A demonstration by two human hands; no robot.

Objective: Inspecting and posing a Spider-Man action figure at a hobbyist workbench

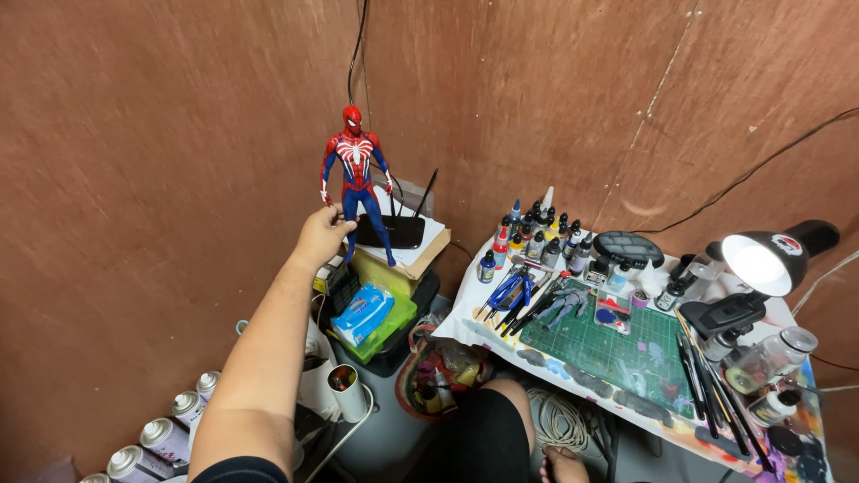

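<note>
My left hand (322,235) is stretched out to the left, and its fingers close around the thigh of a red and blue action figure (356,156). The figure stands upright on a white-topped cardboard box (420,253), in front of a black router (394,231) with antennas. My bare left arm runs from the lower left of the view up to the figure. My right hand is out of view. My knee (506,402) in black shorts shows at the bottom centre.
A small table to the right carries a green cutting mat (626,344), several paint bottles (537,237), blue pliers (508,291), brushes (707,385) and a lit black desk lamp (769,259). Spray cans (161,434) stand at lower left. A blue wipes pack (362,313) lies under the box. Brown walls are close behind.
</note>
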